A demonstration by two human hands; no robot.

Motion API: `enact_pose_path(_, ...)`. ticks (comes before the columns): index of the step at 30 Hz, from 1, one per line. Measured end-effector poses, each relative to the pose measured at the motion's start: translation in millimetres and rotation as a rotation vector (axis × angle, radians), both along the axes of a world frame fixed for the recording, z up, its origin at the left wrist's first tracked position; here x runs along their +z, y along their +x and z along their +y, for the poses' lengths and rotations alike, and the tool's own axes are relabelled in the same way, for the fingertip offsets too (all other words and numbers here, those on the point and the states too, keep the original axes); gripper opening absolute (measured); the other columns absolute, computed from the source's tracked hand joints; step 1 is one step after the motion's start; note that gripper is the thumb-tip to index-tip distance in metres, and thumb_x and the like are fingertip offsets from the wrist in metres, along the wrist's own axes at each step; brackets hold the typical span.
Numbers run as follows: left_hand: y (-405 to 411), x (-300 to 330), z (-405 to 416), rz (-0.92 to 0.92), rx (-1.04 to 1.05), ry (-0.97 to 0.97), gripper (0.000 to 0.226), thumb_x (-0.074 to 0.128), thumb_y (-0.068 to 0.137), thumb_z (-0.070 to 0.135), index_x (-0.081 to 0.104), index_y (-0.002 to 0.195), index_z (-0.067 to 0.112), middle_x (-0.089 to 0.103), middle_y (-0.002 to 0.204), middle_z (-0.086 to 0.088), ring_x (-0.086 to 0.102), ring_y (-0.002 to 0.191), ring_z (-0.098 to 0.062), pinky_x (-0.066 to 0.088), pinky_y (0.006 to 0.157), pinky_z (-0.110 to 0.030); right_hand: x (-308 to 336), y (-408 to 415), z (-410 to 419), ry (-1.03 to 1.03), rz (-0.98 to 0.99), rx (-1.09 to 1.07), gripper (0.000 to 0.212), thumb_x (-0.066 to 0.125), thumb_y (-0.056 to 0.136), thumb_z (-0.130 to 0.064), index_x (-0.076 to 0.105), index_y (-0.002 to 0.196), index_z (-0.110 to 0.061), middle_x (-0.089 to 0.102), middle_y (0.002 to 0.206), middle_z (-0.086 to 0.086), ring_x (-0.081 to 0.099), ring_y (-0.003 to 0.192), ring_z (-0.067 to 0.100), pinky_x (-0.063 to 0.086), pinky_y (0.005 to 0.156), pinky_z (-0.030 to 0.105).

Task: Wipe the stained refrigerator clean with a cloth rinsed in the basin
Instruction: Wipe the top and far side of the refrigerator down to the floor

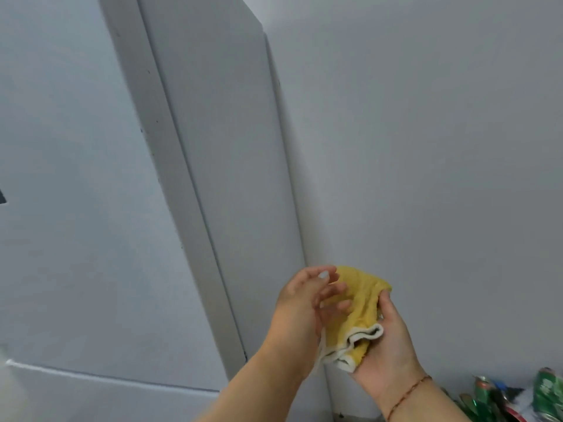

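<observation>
cloth (359, 312): yellow terry with white trim, folded and bunched, held in the air beside the refrigerator's side edge | refrigerator (91, 208): pale grey-white, door shut, small dark specks along its grey side strip, seam low across the front

Open air before the refrigerator (213, 132) side; wall (426, 147) close right, perhaps crushed cans (548, 388) low right.

We're seeing the cloth (358, 312) partly hiding behind left hand (304, 303) fingers; green cans (518, 400) blurring, cropping at the bottom-right edge; refrigerator (91, 208) running off frame.
</observation>
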State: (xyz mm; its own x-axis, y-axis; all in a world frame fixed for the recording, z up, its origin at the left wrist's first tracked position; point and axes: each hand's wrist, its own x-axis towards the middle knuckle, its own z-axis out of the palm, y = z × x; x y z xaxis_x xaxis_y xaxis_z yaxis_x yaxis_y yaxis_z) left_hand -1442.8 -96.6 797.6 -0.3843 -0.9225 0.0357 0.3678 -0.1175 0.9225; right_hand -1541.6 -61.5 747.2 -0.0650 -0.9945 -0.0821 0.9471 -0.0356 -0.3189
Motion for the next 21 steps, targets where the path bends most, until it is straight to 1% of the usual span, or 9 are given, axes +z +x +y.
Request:
enact_pose_path(3,8,13,-2,-0.145,0.142,-0.084,0.020,0.049,0.092,-0.001,0.067,0.085,0.004,0.066,0.081,-0.006,0.065,0.069,-0.018,0.055,0.064,-0.035,-1,-3,-23,0.050,0.050,0.008,0.074,0.032,0.089,-0.068,0.067,0.117,-0.009,0.068,0.113,0.020,0.065,0.103,0.039,0.041,0.099,0.054)
enact_pose_path(7,8,24,-11,-0.242,0.359,-0.210,0.017,0.050,0.090,-0.002,0.065,0.085,0.003,0.065,0.072,-0.006,0.060,0.064,-0.022,0.050,0.062,-0.038,1,-2,-60,0.060,0.151,0.089,0.076,0.023,0.090,-0.068,0.073,0.103,-0.012,0.069,0.111,0.017,0.069,0.095,0.034,0.039,0.102,0.049)
enact_pose_path(9,6,21,-11,-0.301,0.501,-0.308,0.008,0.055,0.085,0.006,0.063,0.088,0.005,0.064,0.064,-0.007,0.057,0.058,-0.022,0.048,0.062,-0.037,1,-1,-74,0.030,0.164,0.166,0.078,0.023,0.089,-0.068,0.072,0.110,-0.012,0.069,0.113,0.017,0.065,0.103,0.034,0.038,0.102,0.047)
enact_pose_path(11,5,16,-6,-0.352,0.643,-0.394,0.019,0.056,0.068,0.017,0.061,0.085,0.011,0.062,0.058,-0.009,0.055,0.052,-0.020,0.047,0.056,-0.033,-6,5,-85,0.030,0.210,0.233,0.081,0.033,0.080,-0.077,0.067,0.118,-0.014,0.068,0.114,0.016,0.059,0.107,0.032,0.041,0.090,0.040)
enact_pose_path(13,4,17,-1,-0.331,0.782,-0.474,0.028,0.060,0.057,0.028,0.061,0.082,0.016,0.059,0.056,-0.012,0.055,0.049,-0.018,0.043,0.047,-0.027,-10,14,-92,-0.003,0.296,0.255,0.094,0.049,0.057,-0.089,0.065,0.121,-0.021,0.070,0.113,0.010,0.059,0.097,0.026,0.041,0.073,0.034)
enact_pose_path(15,6,19,3,-0.318,0.952,-0.535,0.031,0.060,0.054,0.034,0.061,0.081,0.019,0.053,0.056,-0.018,0.054,0.049,-0.016,0.041,0.044,-0.023,-12,23,-95,-0.060,0.369,0.263,0.111,0.052,0.040,-0.096,0.058,0.129,-0.028,0.066,0.123,0.004,0.061,0.088,0.013,0.047,0.063,0.025)
enact_pose_path(18,16,29,16,-0.303,1.142,-0.572,0.023,0.059,0.062,0.023,0.057,0.085,0.020,0.047,0.058,-0.020,0.051,0.052,-0.015,0.042,0.047,-0.020,-2,36,-87,-0.146,0.406,0.267,0.106,0.042,0.052,-0.096,0.053,0.131,-0.027,0.064,0.121,0.007,0.048,0.049,0.008,0.034,0.038,0.019)
enact_pose_path(19,20,34,20,-0.294,1.185,-0.569,0.021,0.056,0.066,0.018,0.055,0.087,0.018,0.047,0.057,-0.016,0.050,0.051,-0.014,0.042,0.048,-0.019,2,40,-84,-0.166,0.408,0.258,0.099,0.037,0.057,-0.095,0.053,0.129,-0.028,0.066,0.114,0.004,0.046,0.045,0.010,0.031,0.040,0.018)
enact_pose_path(21,30,45,27,-0.286,1.265,-0.568,0.019,0.052,0.070,0.014,0.053,0.088,0.015,0.047,0.056,-0.009,0.046,0.047,-0.010,0.039,0.045,-0.017,14,49,-78,-0.245,0.501,0.202,0.100,0.035,0.046,-0.100,0.053,0.123,-0.039,0.065,0.109,-0.009,0.051,0.051,0.006,0.029,0.050,0.017)
